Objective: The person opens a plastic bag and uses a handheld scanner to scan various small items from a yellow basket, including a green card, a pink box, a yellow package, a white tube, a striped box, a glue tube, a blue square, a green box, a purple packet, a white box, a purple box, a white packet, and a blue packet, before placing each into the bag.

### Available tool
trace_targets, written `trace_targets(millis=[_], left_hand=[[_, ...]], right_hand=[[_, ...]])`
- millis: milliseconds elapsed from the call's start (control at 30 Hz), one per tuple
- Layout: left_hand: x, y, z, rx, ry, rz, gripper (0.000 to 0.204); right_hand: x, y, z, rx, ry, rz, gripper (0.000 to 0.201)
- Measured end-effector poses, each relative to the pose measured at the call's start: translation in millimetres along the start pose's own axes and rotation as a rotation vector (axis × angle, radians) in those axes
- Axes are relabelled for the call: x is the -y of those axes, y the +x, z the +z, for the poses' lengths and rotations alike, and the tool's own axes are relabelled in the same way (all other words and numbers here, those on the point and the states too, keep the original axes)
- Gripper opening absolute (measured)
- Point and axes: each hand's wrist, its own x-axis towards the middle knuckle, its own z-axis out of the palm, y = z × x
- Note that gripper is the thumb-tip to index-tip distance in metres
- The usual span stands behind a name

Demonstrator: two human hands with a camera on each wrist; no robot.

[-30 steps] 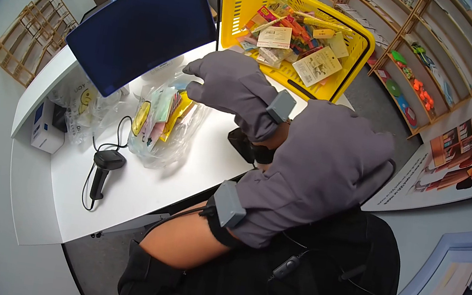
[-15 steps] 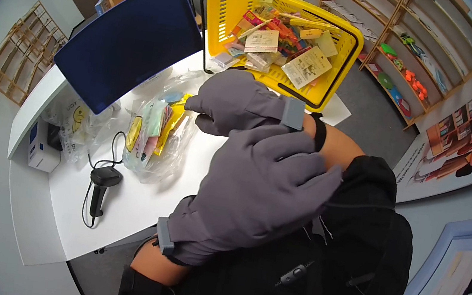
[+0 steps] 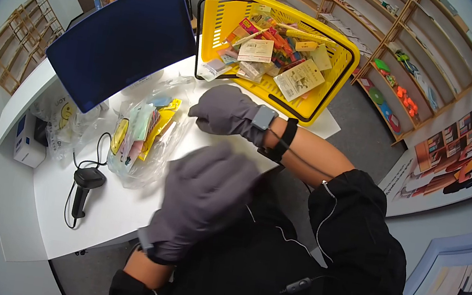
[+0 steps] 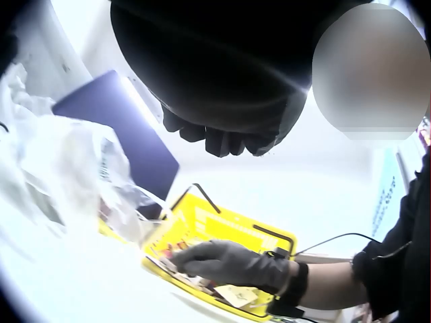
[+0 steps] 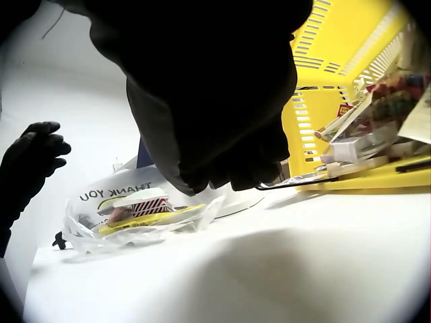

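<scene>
Both hands wear grey gloves and hold nothing visible. In the head view the right hand [image 3: 226,112] hangs over the white counter [image 3: 113,208] between the clear plastic bag [image 3: 156,163] and the yellow basket [image 3: 332,95], fingers loosely bent. Blurred, the left hand [image 3: 205,197] is lower, close to the person's front and apart from the right. The left wrist view has the right hand [image 4: 232,262] overlapping the basket; the right wrist view shows the left hand [image 5: 34,161] with loosely bent, spread fingers. Colourful packages [image 3: 157,131] lie in the bag.
A dark blue screen [image 3: 124,41] stands behind the bag. The basket holds several packaged items [image 3: 255,50]. To the left are a black scanner [image 3: 87,178] with its cable, a white box [image 3: 28,145] and more plastic bags [image 3: 65,117]. Shelves [image 3: 398,25] line the far wall.
The hands, crossed and overlapping earlier, have drawn apart. My left hand has moved left and down from beside the right wrist, while my right hand remains over the counter near the bag.
</scene>
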Motion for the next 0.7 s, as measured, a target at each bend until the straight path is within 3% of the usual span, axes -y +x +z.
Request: trace_targets(millis=[67,200,367,433,467,567,600,700], left_hand=[[17.4,-25.6,-19.0,-0.030,0.076,-0.154,0.040],[48.9,-100.6,-41.2,-0.215,0.030,-0.471,0.037],[49.7,-168.5,-58.0,-0.353,0.182,-0.653,0.037],[51.8,-193.9,-55.8,-0.431,0.255,-0.779,0.036],[53.2,-203.3,-53.3,-0.439,0.260,-0.782,0.036],[58.7,-221.1,-43.4,-0.397,0.306,-0.793,0.032],[60.9,-224.0,-40.3,-0.404,0.306,-0.798,0.032],[63.7,-227.3,-35.3,-0.258,0.050,-0.951,0.030]], right_hand=[[-13.1,-14.1,5.6,-0.099,0.028,0.074,0.029],[-34.3,-34.3,9.6,-0.093,-0.020,0.118,0.031],[-47.0,-50.8,-16.4,-0.078,-0.034,0.224,0.039],[-50.7,-57.5,-23.4,-0.135,-0.097,0.378,0.046],[-54.7,-59.6,-24.3,-0.136,-0.100,0.369,0.046],[-65.8,-61.3,-26.5,-0.554,-0.248,0.401,0.048],[-73.8,-56.0,-25.8,-0.551,-0.250,0.394,0.048],[-120.1,-31.6,-11.2,-0.604,-0.738,0.453,0.046]])
